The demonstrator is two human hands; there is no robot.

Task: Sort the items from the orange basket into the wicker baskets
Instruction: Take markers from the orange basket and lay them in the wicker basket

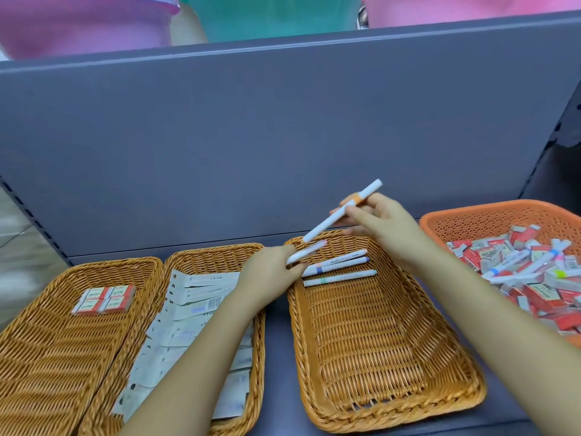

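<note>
Two hands, each with a pen. Right hand has a closed grip: fingers pinch a white pen with an orange band, tilted, cap end toward 1 o'clock, lower tip toward 7 o'clock, held in the air above the far edge of the right wicker basket. Left hand grips a second white pen with a pink tip; fingers curl round it at the basket's far-left corner, pen low over the rim and pointing toward 2 o'clock. Tips of the two pens are near each other; touching or not, cannot tell.

Three white pens lie inside that basket at its far end, roughly side by side, running 8 to 2 o'clock.

At 9 o'clock from the left hand sits the middle wicker basket, holding rows of long white packets; the left forearm crosses over it. Further toward 9 o'clock the left wicker basket holds four red-and-white small boxes in a block at its far side.

At 3 o'clock from the right hand the orange basket is piled with red-and-white boxes and several white pens with coloured bands. All baskets rest on a grey shelf with a grey back panel at 12 o'clock.
</note>
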